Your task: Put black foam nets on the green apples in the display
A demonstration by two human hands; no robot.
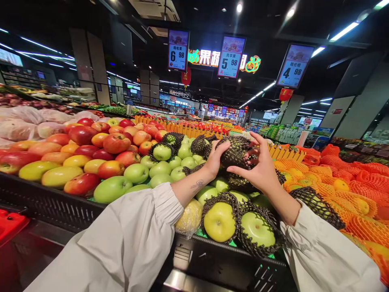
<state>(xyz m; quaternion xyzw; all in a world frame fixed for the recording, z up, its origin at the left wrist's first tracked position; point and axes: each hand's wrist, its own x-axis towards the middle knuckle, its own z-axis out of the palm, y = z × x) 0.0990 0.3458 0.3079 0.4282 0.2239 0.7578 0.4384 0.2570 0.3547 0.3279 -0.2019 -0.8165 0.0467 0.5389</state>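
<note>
A round fruit in a black foam net (235, 151) is between my hands, above the apple pile; the net hides most of its skin. My left hand (216, 157) is closed on its left side, with most fingers out of sight behind it. At the right side, my right hand (261, 166) is open, fingers spread and curved, thumb stretched out below the fruit. Its fingertips are close to the net; whether they touch it I cannot tell. Under my hands lie green apples (162, 168), some netted, including a yellow-green apple (219, 222) and a green apple (257, 229) in front.
Red and yellow apples (117, 142) are heaped to the left. On the right are oranges in orange nets (340, 185). A film-wrapped yellow fruit (190, 215) sits by the black display edge (206, 253). Price screens (232, 56) hang overhead.
</note>
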